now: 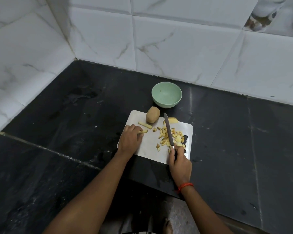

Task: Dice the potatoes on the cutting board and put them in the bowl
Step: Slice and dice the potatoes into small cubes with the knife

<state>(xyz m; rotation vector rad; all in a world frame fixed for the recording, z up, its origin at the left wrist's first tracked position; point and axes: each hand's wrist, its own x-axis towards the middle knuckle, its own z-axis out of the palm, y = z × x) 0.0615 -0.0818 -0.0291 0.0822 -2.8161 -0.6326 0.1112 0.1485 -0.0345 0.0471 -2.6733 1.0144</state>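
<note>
A white cutting board lies on the black counter. On its far edge sit a whole brown potato and a cut potato wedge. A heap of diced potato pieces covers the board's right half. One potato strip lies loose at the left, and my left hand pinches another potato strip. My right hand grips a knife by its handle, the blade lying over the diced heap and pointing away. A pale green bowl stands empty behind the board.
The black stone counter runs into a corner of white marble-look wall tiles at the back and left. The counter's front edge is cut away near my body. A red thread is tied round my right wrist.
</note>
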